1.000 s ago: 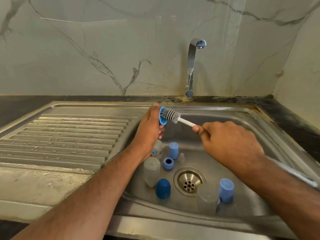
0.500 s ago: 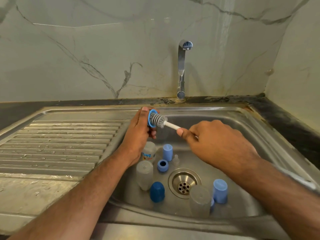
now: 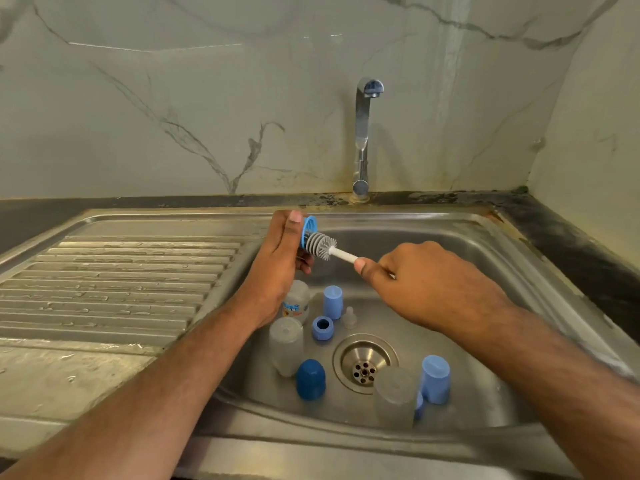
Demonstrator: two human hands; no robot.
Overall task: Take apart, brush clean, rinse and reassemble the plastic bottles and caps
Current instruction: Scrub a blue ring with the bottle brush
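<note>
The fingers [image 3: 304,263] of the left hand [image 3: 277,268] are curled round a light-blue screw ring [image 3: 307,229], with the thumb set across its upper rim; the ring is held on edge above the back left of the sink basin [image 3: 460,258], its opening turned to the right. The right hand [image 3: 429,285] is closed on the white handle of a bottle brush [image 3: 323,245], pinched between thumb and curled fingers, and the grey ribbed brush head is pressed into the ring's opening.

The ring is judged to be light, stiff plastic, probably slick when wet, so it is best gripped by its outer rim, as is done here. The brush head looks soft and springy and should give under pressure.

On the basin floor, well below the hands, other parts are seen: a printed bottle [image 3: 297,300], a frosted bottle [image 3: 286,344], a second frosted bottle [image 3: 394,396] at the front, a dark-blue domed cap [image 3: 310,379], two light-blue caps [image 3: 333,301] [image 3: 435,377], another screw ring [image 3: 322,328] and a clear teat [image 3: 349,317]. They are grouped around the drain [image 3: 364,363].

Open room is left above the basin between the hands and the faucet [image 3: 363,133]. A ribbed drainboard [image 3: 114,282] lies to the left. The basin's rim is close behind the left hand, and no water is seen running.
</note>
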